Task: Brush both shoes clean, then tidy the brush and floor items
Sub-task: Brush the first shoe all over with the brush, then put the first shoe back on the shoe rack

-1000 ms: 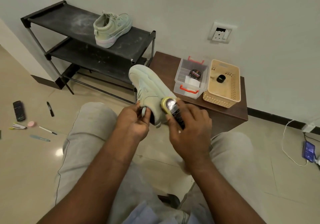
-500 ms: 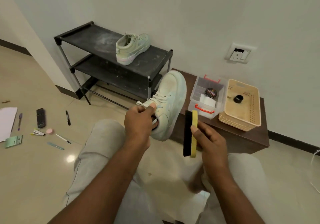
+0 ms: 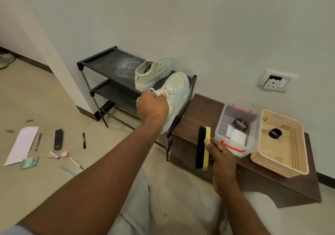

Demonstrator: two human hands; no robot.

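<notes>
Shelving is standing against the wall: a black two-tier rack (image 3: pixel 108 66), with a low brown bench (image 3: pixel 195 118) just beside it. A beige basket (image 3: pixel 282 169) and a clear box (image 3: pixel 253 118) are sitting on the bench. One pale green shoe (image 3: pixel 154 71) is resting on the rack's top shelf. The left hand (image 3: pixel 152 105) is gripping the second shoe (image 3: pixel 177 89) by its laced top, holding it at the shelf's right end, near the first. The right hand (image 3: pixel 223 158) is gripping the brush (image 3: pixel 203 149) upright in front of the bench, with the bristles facing left. Paper (image 3: pixel 21 145), a remote (image 3: pixel 58 138) and a black marker (image 3: pixel 84 140) are lying on the floor (image 3: pixel 36 98).
</notes>
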